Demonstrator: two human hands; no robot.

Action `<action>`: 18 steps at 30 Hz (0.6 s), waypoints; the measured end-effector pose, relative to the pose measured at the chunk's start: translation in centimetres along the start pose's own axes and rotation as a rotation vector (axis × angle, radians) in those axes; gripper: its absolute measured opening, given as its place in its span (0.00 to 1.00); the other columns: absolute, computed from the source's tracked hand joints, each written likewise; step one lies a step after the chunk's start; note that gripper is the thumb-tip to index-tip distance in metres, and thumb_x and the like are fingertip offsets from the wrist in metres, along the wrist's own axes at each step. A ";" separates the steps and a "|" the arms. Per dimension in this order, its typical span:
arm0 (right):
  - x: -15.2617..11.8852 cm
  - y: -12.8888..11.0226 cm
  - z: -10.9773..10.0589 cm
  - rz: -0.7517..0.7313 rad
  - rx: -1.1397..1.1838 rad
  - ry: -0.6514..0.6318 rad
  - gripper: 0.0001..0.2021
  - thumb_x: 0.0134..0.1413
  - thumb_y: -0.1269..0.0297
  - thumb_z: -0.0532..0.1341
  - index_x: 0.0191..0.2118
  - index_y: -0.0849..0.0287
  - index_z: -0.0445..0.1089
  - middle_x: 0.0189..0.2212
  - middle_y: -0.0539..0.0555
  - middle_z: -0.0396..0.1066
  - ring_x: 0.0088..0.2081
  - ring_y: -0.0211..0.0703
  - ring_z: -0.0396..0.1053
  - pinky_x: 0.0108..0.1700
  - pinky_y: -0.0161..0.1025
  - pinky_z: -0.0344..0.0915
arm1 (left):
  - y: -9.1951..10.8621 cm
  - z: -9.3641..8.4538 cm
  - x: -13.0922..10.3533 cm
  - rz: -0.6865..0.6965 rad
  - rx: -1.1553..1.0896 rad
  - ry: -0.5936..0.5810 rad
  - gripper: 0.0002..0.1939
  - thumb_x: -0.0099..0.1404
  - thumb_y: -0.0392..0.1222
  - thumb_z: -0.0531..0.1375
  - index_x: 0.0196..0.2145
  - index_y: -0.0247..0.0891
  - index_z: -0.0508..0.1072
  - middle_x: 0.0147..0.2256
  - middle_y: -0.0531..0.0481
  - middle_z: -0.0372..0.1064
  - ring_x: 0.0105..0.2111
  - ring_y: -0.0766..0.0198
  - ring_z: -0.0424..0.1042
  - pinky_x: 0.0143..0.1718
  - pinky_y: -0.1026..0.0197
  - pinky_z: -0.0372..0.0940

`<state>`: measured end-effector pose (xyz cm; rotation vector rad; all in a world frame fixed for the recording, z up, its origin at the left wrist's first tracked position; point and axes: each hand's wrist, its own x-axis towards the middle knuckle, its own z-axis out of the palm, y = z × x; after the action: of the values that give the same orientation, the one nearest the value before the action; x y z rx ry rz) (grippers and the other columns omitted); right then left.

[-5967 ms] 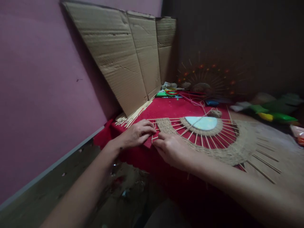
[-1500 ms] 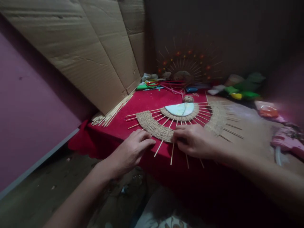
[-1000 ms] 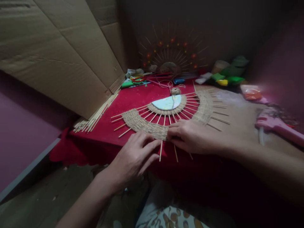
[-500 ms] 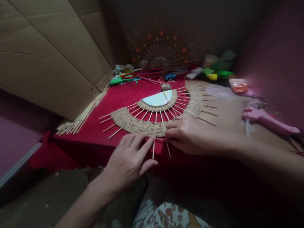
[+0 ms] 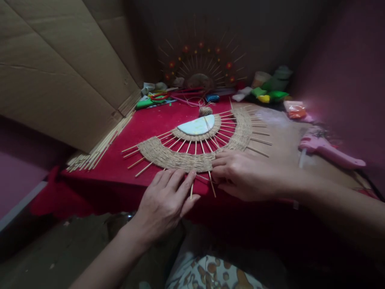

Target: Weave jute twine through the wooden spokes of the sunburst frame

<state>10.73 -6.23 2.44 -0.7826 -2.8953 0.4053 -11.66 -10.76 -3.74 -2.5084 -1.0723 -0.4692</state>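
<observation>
A half-round fan-shaped piece of thin wooden sticks woven with twine (image 5: 186, 159) lies on the red cloth, its curved side towards me. At its centre is a pale blue half disc (image 5: 197, 125) with a narrow woven border. My left hand (image 5: 167, 200) rests with stretched fingers along the outer woven edge, its thumb apart near one stick. My right hand (image 5: 237, 172) is closed at the band's outer edge, fingers bent around a strand of twine (image 5: 203, 177) that runs towards my left hand. Its fingertips are partly hidden. A twine ball (image 5: 206, 111) sits behind the half disc.
Loose sticks (image 5: 98, 148) lie beside a cardboard panel (image 5: 60, 76) on the left. A pink glue gun (image 5: 331, 150) rests on brown board at right. Red-handled scissors (image 5: 159, 96) and coloured packets (image 5: 276, 95) lie at the back, before a stick piece with red flowers (image 5: 201, 45).
The view has shifted slightly, so most things sit a little further left. My right hand has drawn slightly away from the woven edge, and more of the twine strand shows.
</observation>
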 end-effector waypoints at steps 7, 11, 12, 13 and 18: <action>0.1 0.3 -1.4 0.061 -0.261 -0.003 0.07 0.52 0.75 0.55 0.29 0.60 0.69 0.26 0.53 0.69 0.29 0.38 0.61 0.35 0.38 0.53 | -0.1 -0.2 -0.1 -0.011 -0.029 0.020 0.22 0.66 0.43 0.56 0.54 0.29 0.68 0.45 0.37 0.69 0.43 0.49 0.67 0.43 0.48 0.64; 2.0 2.0 -3.1 0.136 -0.503 0.050 0.08 0.50 0.77 0.55 0.26 0.60 0.69 0.22 0.53 0.68 0.28 0.40 0.60 0.37 0.40 0.52 | -0.1 0.3 -0.3 -0.023 -0.024 0.072 0.20 0.65 0.41 0.56 0.53 0.30 0.69 0.45 0.38 0.69 0.44 0.49 0.66 0.44 0.48 0.63; 2.7 2.9 -3.5 0.168 -0.534 0.090 0.08 0.50 0.77 0.55 0.28 0.61 0.69 0.23 0.54 0.68 0.30 0.41 0.61 0.38 0.41 0.52 | -0.1 0.5 -0.3 -0.025 -0.025 0.084 0.20 0.65 0.41 0.56 0.53 0.30 0.69 0.45 0.38 0.69 0.44 0.49 0.66 0.44 0.48 0.63; 3.6 4.0 -3.8 0.212 -0.535 0.130 0.10 0.51 0.78 0.54 0.28 0.61 0.70 0.24 0.55 0.69 0.31 0.42 0.62 0.39 0.41 0.52 | -0.2 0.7 -0.3 -0.026 -0.028 0.096 0.20 0.65 0.41 0.56 0.53 0.30 0.69 0.45 0.38 0.69 0.44 0.49 0.66 0.45 0.48 0.63; 8.1 10.5 -4.9 0.465 -0.166 0.542 0.11 0.58 0.69 0.53 0.30 0.60 0.71 0.34 0.59 0.72 0.38 0.44 0.65 0.39 0.39 0.57 | -0.3 1.2 -0.6 -0.042 -0.060 0.127 0.20 0.66 0.41 0.55 0.54 0.31 0.68 0.45 0.40 0.69 0.45 0.51 0.65 0.46 0.48 0.61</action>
<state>9.61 7.73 4.48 -1.3528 -2.2495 -0.0217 -12.11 -10.39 -5.02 -2.4737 -1.0788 -0.6729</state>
